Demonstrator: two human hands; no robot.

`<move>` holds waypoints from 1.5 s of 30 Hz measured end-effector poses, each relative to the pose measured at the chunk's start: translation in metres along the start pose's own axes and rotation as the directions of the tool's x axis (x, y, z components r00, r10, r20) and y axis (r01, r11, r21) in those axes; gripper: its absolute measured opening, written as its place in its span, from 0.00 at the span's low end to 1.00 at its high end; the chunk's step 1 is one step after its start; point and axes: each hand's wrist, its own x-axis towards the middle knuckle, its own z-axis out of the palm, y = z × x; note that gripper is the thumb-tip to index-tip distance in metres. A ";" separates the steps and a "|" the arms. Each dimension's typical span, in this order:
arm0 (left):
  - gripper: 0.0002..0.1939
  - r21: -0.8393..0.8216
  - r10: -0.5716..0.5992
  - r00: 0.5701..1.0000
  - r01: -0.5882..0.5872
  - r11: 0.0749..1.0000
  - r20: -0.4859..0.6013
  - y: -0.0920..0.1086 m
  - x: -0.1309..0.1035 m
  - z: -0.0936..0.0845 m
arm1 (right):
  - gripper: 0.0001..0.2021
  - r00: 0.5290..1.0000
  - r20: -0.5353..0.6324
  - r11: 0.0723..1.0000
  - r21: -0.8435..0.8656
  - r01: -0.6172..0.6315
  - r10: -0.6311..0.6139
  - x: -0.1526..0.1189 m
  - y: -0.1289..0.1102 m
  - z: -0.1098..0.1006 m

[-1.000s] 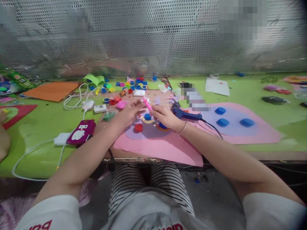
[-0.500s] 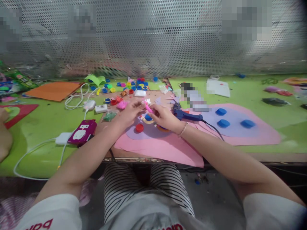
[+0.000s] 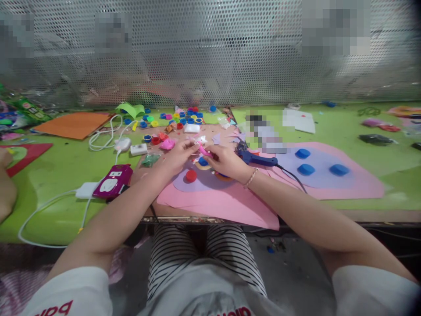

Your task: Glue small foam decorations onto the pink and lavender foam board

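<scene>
Likely lightwt, fairly stiff & a bit slick, pink stick (image 3: 204, 152) is just left of glue gun (image 3: 261, 159); L hand (image 3: 180, 156) & R hand (image 3: 228, 163) pinch it narrowly, 1 per end. Best hold: nr ends, gentle.

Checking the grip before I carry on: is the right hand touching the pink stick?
Touching. The head view shows the near end of the pink stick running in between the thumb and fingers of the right hand.

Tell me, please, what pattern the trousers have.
The trousers have dark and white stripes, seen best in the head view.
</scene>
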 end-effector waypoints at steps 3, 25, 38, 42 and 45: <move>0.15 -0.007 0.004 1.000 -0.004 1.000 0.016 0.000 -0.002 0.001 | 0.09 1.000 0.007 1.000 -0.009 -0.018 0.018 0.000 -0.001 0.000; 0.16 0.139 0.123 0.990 -0.132 0.981 0.067 0.002 -0.004 -0.002 | 0.14 1.000 -0.003 0.999 -0.029 -0.021 0.021 0.002 0.002 0.000; 0.18 0.227 0.102 0.994 -0.110 0.968 0.047 0.004 -0.005 0.002 | 0.11 0.999 0.025 0.999 -0.033 0.034 -0.033 0.000 0.003 0.001; 0.22 0.256 0.076 0.997 -0.073 0.964 0.000 0.001 -0.003 -0.001 | 0.12 0.999 0.045 0.998 -0.066 0.025 -0.022 0.000 0.002 0.000; 0.24 0.199 0.023 1.000 -0.020 0.980 -0.014 0.000 -0.002 -0.001 | 0.11 0.999 0.050 0.997 -0.070 0.012 -0.009 0.000 0.001 -0.001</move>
